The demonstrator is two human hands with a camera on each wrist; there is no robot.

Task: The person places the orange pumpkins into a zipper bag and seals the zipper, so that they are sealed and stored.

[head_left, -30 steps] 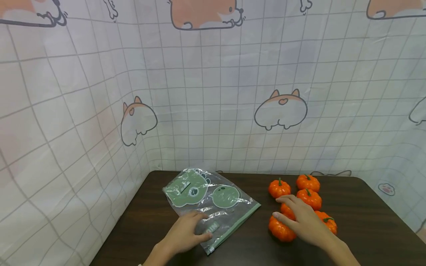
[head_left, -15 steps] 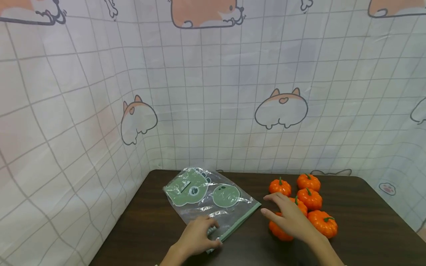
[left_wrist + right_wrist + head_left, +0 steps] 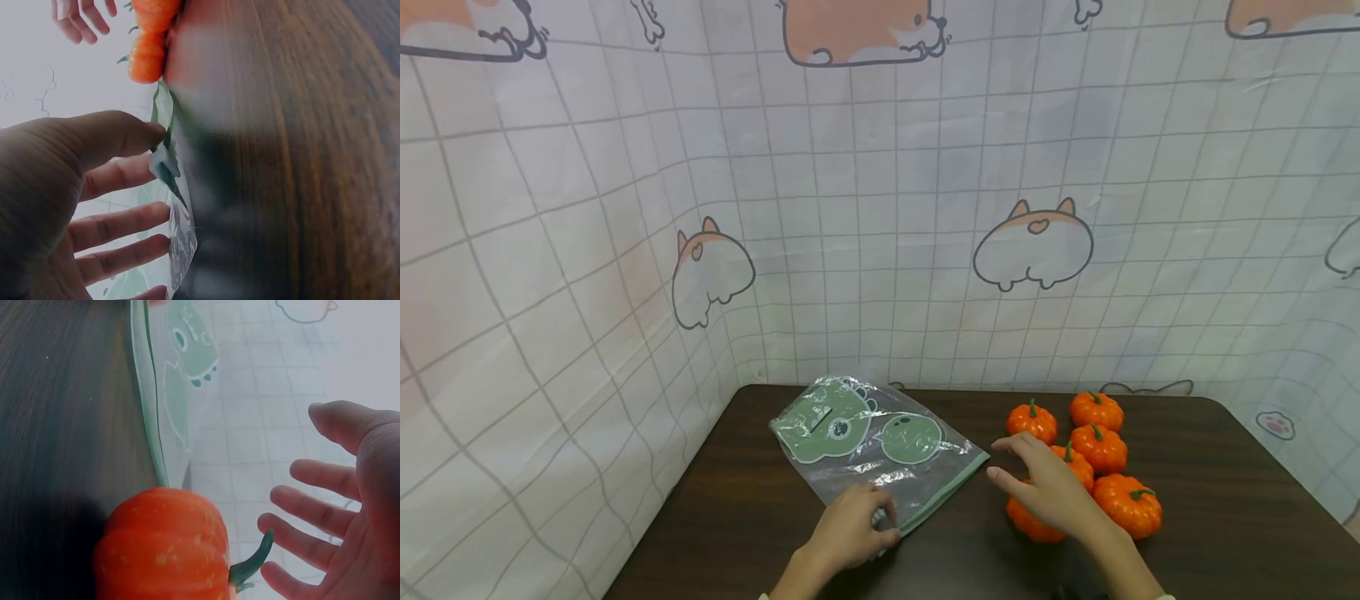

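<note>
A clear zip bag printed with green cartoon figures lies flat on the dark wooden table. My left hand rests on its near corner. In the left wrist view the left hand has straight fingers, and its thumb tip touches the green zip edge by the white slider. Several small orange pumpkins sit in a cluster at the right. My right hand hovers over the nearest ones with spread fingers pointing toward the bag and holds nothing. The right wrist view shows one pumpkin beside the open palm.
A white gridded curtain with cartoon dogs closes off the back and left sides of the table. A strip of bare dark wood lies between the bag and the pumpkins, and more along the near edge.
My left hand slid right along the bag's near edge to its corner. My right hand came off the pumpkins and moved left toward the bag.
</note>
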